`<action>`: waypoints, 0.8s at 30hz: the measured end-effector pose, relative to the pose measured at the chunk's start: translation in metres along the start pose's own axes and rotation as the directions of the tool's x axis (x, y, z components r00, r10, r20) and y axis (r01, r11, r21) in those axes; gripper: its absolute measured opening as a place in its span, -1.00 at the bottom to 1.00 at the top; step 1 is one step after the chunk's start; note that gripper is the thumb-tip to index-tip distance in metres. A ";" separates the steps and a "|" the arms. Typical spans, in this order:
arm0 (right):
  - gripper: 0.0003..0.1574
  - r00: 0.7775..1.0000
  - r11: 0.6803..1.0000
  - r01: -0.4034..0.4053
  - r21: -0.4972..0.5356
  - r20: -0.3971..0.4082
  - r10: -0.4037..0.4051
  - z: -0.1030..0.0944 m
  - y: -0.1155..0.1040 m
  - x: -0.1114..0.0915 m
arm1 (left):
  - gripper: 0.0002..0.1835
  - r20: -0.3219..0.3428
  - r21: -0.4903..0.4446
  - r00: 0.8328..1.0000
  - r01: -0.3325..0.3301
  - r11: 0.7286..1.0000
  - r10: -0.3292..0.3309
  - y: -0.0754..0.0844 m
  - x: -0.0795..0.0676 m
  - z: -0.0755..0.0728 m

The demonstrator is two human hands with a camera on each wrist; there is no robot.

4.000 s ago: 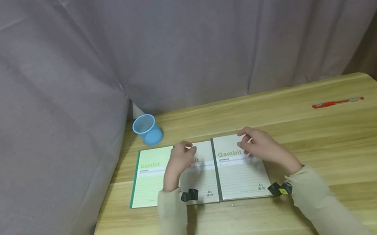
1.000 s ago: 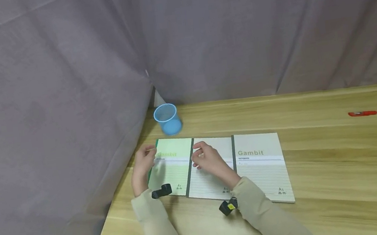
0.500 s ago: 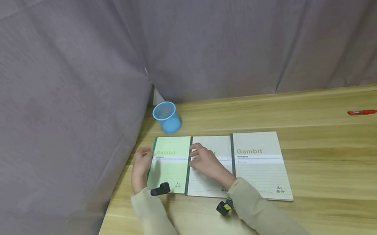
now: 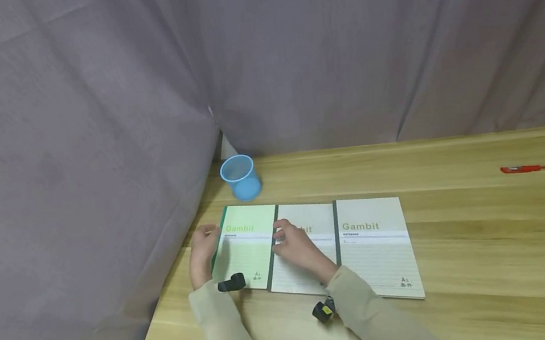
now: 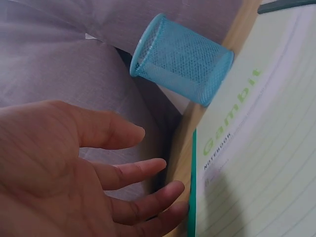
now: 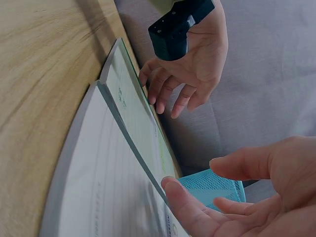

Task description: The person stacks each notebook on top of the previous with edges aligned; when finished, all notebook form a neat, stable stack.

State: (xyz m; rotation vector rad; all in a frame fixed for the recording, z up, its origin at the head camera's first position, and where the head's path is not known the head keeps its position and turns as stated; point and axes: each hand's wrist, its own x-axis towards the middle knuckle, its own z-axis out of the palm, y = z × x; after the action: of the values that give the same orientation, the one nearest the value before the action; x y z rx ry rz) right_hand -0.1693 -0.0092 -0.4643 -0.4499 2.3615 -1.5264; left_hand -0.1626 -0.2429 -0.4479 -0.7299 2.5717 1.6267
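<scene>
Three Gambit notebooks lie side by side in the head view: a green notebook point(image 4: 248, 242) on the left, a white notebook point(image 4: 293, 273) in the middle and another white notebook point(image 4: 376, 248) on the right. My left hand point(image 4: 203, 254) is at the green notebook's left edge, fingers relaxed. In the left wrist view its lower fingertips point(image 5: 180, 210) reach the green spine; whether they press it I cannot tell. Over the middle notebook, my right hand point(image 4: 295, 244) has its fingertips near the seam with the green one. Nothing is held in either hand.
A blue mesh pen cup point(image 4: 243, 179) stands behind the green notebook, close to the grey curtain point(image 4: 289, 58). Far right on the wooden table point(image 4: 477, 235) lies a red pen point(image 4: 543, 167). The table's left edge runs close beside my left arm.
Both hands have moved left from over the middle and right notebooks to either side of the green one. Over the last half second they shift only slightly. The head view has turned left.
</scene>
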 end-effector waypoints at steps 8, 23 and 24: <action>-0.28 1.000 0.998 -0.004 -0.058 0.022 0.006 0.007 0.005 -0.003 | -0.50 -0.029 0.052 0.999 0.016 0.999 -0.014 -0.009 -0.002 0.000; -0.31 1.000 0.999 -0.022 -0.036 0.019 0.023 0.009 0.000 -0.001 | -0.57 -0.059 0.196 0.997 -0.028 0.980 0.041 -0.012 0.007 0.008; -0.32 1.000 0.999 -0.025 -0.034 0.014 0.025 0.010 0.000 -0.002 | -0.57 -0.062 0.191 0.997 -0.027 0.981 0.040 -0.011 0.007 0.008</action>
State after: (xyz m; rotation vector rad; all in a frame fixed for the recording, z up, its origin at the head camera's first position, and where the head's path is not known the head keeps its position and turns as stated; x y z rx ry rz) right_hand -0.1639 -0.0164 -0.4684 -0.4362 2.3762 -1.4692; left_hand -0.1666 -0.2426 -0.4633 -0.7409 2.7501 1.3606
